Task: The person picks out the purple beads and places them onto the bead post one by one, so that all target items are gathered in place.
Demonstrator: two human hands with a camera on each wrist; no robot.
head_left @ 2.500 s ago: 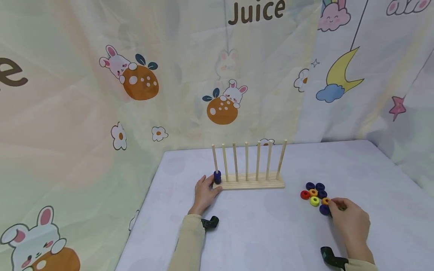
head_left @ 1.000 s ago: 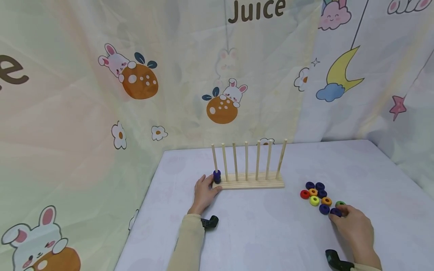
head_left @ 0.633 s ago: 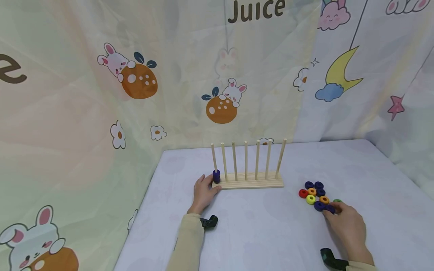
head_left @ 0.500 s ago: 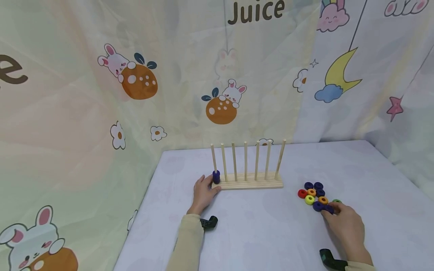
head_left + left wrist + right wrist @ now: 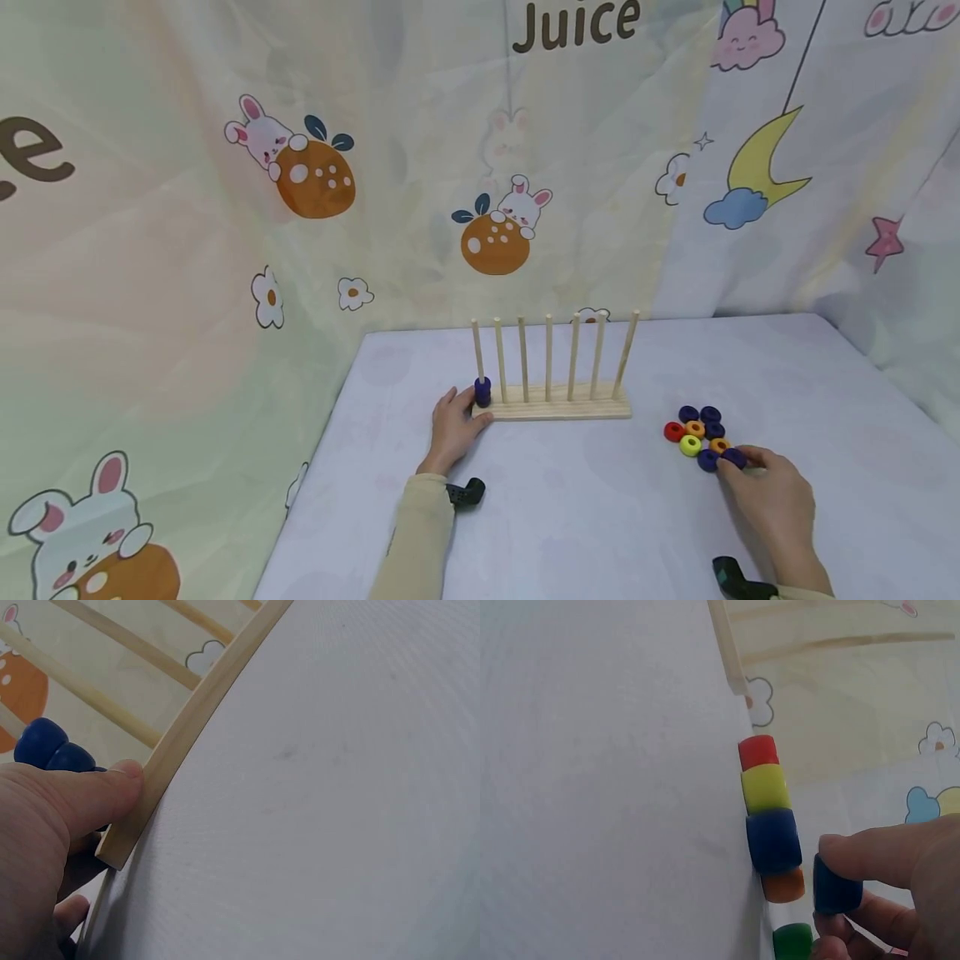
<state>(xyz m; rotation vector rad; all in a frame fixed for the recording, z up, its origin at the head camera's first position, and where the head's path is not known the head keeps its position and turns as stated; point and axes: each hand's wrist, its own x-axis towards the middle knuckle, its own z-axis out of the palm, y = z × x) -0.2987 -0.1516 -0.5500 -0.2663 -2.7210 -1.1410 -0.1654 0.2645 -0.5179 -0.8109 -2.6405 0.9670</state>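
Seven pegs [image 5: 548, 358] stand on the base [image 5: 555, 409] at the middle of the table [image 5: 585, 517] in the head view, with blue beads stacked on the leftmost. From there, the left hand [image 5: 452, 429] sits at eight o'clock, clamped on the base's end, thumb on its front edge. At four o'clock lie the loose beads [image 5: 695, 429]: two blue at the group's twelve, the red bead [image 5: 674, 432] at its nine. At its four o'clock the right hand [image 5: 772, 500] pinches a blue bead [image 5: 733, 458]. In the left wrist view, the base runs from the thumb toward one o'clock, the stacked beads [image 5: 43, 742] at ten. In the right wrist view, thumb and fingers close on the held bead; the green bead [image 5: 793, 941] is at its seven o'clock, another blue one [image 5: 774, 840] at ten, a gap between.
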